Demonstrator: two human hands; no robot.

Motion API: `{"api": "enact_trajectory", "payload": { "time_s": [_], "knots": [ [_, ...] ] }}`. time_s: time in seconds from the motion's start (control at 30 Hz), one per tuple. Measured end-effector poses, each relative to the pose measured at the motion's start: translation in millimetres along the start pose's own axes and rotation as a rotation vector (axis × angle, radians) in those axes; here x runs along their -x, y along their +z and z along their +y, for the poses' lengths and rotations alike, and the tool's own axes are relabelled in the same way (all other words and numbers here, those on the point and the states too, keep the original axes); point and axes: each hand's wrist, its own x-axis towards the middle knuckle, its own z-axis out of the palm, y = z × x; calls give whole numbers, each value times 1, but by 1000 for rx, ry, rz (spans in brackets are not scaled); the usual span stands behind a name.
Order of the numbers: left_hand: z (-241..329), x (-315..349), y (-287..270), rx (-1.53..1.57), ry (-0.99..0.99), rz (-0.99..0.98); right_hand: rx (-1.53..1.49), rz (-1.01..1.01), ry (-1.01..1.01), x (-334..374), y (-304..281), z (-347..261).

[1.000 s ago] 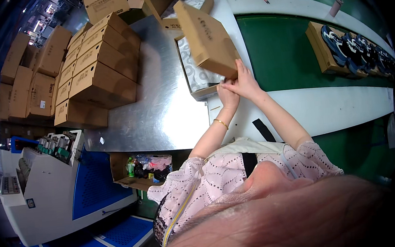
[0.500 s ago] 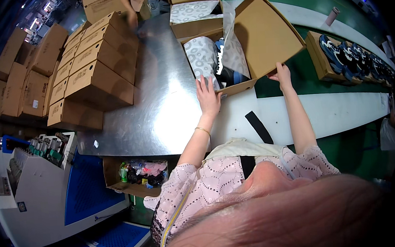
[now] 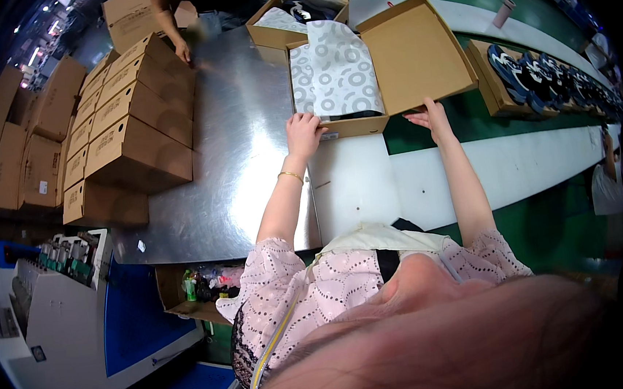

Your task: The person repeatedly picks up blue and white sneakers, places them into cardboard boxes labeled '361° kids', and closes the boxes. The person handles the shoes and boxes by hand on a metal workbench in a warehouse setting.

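An open brown shoebox (image 3: 356,126) lies in front of me, its near end toward me. White tissue paper (image 3: 346,71) with grey ring prints covers what is inside. A dark strip shows at the paper's near edge. My left hand (image 3: 304,133) is at the near left corner, fingers curled over the box wall. To the right, the raised lid (image 3: 421,54) leans outward, still joined to the box. My right hand (image 3: 431,121) is at the lid's near edge, thumb and fingers around it.
Stacked closed shoeboxes (image 3: 139,142) stand left on the metal table (image 3: 236,120). Beyond is another open shoebox (image 3: 270,37) with a dark shoe. A co-worker's hand (image 3: 181,49) is near the stack. Right, a carton (image 3: 492,96) holds several blue-black shoes; a white belt (image 3: 500,169) runs rightward.
The tissue paper now lies over the shoes that showed before. The box sits straighter, and my left hand has moved from the paper to its corner. A shoe now shows in the farther box.
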Motion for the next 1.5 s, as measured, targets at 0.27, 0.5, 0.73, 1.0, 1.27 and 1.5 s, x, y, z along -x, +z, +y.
{"api": "enact_trajectory", "payload": {
  "time_s": [0.27, 0.5, 0.73, 1.0, 1.27, 1.5],
  "knots": [
    [9, -2, 1, -31, -190, 55, -254, -140, 152, -4, -21, 36],
    [11, -4, 9, -41, -314, 28, -266, -283, 242, -6, -35, 35],
    [17, -9, 13, -65, -410, 2, -281, -333, 263, -10, -40, 36],
    [10, -9, 18, -53, -365, 36, -284, -314, 241, -19, -37, 43],
    [14, -6, 26, -42, -344, 139, -236, -241, 213, -19, -31, 35],
    [12, -5, 27, 1, -325, 182, -210, -189, 203, -20, -26, 34]
  ]
}}
